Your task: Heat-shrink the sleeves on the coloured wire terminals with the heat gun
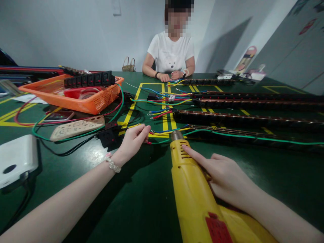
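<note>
My right hand (222,175) is wrapped round a yellow heat gun (192,189), its index finger stretched along the vents. The metal nozzle points away from me, at the blue and green wires (164,132) of the nearest long black strip (243,136). To the left of the nozzle, my left hand (134,140) is closed in a pinch at the ends of these wires; red and yellow bits show beside its fingertips. Just left of that hand lies a black socket block (107,137). A green wire runs along the top of the nearest strip.
More long black strips (248,117) with coloured wire ends lie behind. An orange basket (93,104) holding a black socket row stands at the left, near a phone (59,115), a beige board (77,128) and a white device (19,158). A person (172,54) sits across the table.
</note>
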A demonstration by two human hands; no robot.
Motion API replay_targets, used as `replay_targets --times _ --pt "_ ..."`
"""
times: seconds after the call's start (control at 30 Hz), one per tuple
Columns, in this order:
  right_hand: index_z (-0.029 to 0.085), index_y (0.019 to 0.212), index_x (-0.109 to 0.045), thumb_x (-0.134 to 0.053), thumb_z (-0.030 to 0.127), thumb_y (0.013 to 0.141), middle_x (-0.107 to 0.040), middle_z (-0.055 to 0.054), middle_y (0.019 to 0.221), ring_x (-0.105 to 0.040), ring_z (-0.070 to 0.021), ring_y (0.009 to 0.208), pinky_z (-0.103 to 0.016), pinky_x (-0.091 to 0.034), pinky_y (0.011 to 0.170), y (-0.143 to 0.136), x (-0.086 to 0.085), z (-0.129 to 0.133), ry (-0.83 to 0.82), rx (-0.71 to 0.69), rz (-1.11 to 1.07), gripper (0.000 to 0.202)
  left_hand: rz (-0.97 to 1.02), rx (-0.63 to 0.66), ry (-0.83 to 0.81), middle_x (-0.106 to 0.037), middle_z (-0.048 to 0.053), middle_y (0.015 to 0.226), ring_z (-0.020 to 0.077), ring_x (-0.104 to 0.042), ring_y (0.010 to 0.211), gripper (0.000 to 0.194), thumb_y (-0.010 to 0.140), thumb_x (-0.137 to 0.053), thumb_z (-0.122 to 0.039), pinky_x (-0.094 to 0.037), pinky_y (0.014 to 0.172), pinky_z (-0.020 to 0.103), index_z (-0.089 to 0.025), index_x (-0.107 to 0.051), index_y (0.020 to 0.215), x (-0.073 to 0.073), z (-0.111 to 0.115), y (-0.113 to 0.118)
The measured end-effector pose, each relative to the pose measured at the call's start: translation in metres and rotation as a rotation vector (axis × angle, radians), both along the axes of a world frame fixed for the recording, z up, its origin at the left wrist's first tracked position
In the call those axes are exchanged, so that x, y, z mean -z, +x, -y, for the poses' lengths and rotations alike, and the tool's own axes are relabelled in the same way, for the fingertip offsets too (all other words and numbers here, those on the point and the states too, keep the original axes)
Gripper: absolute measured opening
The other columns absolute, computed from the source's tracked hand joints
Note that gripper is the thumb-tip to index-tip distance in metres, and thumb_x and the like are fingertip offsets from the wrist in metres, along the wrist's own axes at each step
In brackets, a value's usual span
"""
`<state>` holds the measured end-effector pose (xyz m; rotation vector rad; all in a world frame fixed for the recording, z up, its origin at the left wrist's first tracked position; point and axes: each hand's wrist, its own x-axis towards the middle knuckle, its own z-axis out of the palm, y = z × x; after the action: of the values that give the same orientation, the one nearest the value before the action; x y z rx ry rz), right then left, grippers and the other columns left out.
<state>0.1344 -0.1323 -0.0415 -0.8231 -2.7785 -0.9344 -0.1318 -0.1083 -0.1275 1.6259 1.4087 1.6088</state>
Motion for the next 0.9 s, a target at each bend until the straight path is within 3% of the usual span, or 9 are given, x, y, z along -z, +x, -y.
replay_targets --times 0.2,0.43,0.53,0.67,0.77,0.9 --pt "0.031 0.143 -0.02 -0.048 0.013 0.07 -0.046 0.006 0.064 -0.03 0.0091 0.055 -0.002 -0.018 0.06 0.027 -0.006 -0.012 0.107 0.045 -0.028 0.08 0.003 -0.001 0.013 -0.052 0.001 0.06 0.0054 -0.048 0.057 0.048 0.087 -0.04 -0.05 -0.037 0.058 0.017 -0.01 -0.05 0.063 -0.001 0.0 0.0" --pt "0.031 0.145 -0.016 -0.051 0.014 0.068 -0.046 0.005 0.064 -0.029 0.0083 0.054 -0.002 -0.02 0.058 0.028 -0.008 -0.012 0.093 0.073 -0.018 0.086 -0.007 -0.01 0.014 -0.053 0.002 0.059 0.0049 -0.049 0.057 0.046 0.088 -0.041 -0.046 -0.038 0.057 0.016 -0.01 -0.05 0.062 -0.001 -0.001 0.0" --pt "0.032 0.146 -0.009 -0.049 0.017 0.071 -0.048 0.005 0.065 -0.03 0.0074 0.054 -0.003 -0.018 0.057 0.028 -0.005 -0.012 0.035 0.138 -0.023 0.087 -0.008 -0.006 0.02 -0.053 0.003 0.06 0.0054 -0.05 0.057 0.045 0.088 -0.041 -0.046 -0.039 0.057 0.016 -0.01 -0.051 0.063 0.001 -0.001 -0.001" --pt "0.027 0.147 0.009 -0.047 0.024 0.074 -0.055 0.005 0.082 -0.035 0.0066 0.054 -0.005 -0.015 0.054 0.031 -0.002 -0.013 -0.151 0.376 -0.093 0.092 0.004 0.005 0.035 -0.053 0.003 0.059 0.0057 -0.051 0.056 0.045 0.088 -0.041 -0.046 -0.04 0.056 0.016 -0.01 -0.051 0.063 0.003 -0.002 -0.001" --pt "0.029 0.147 0.004 -0.042 0.029 0.077 -0.054 0.003 0.082 -0.039 0.0052 0.056 -0.005 -0.015 0.053 0.032 -0.001 -0.013 -0.277 0.516 -0.036 0.084 -0.008 -0.002 0.036 -0.053 0.003 0.059 0.0057 -0.05 0.056 0.046 0.087 -0.041 -0.047 -0.039 0.056 0.016 -0.01 -0.052 0.062 0.002 -0.002 -0.001" --pt "0.021 0.148 0.005 -0.034 0.028 0.082 -0.053 -0.002 0.079 -0.044 0.003 0.061 -0.006 -0.023 0.057 0.04 0.004 -0.017 -0.316 0.449 0.003 0.077 -0.002 0.002 0.041 -0.053 0.003 0.059 0.0056 -0.05 0.056 0.047 0.087 -0.041 -0.048 -0.038 0.056 0.016 -0.01 -0.052 0.062 0.0 -0.002 0.001"
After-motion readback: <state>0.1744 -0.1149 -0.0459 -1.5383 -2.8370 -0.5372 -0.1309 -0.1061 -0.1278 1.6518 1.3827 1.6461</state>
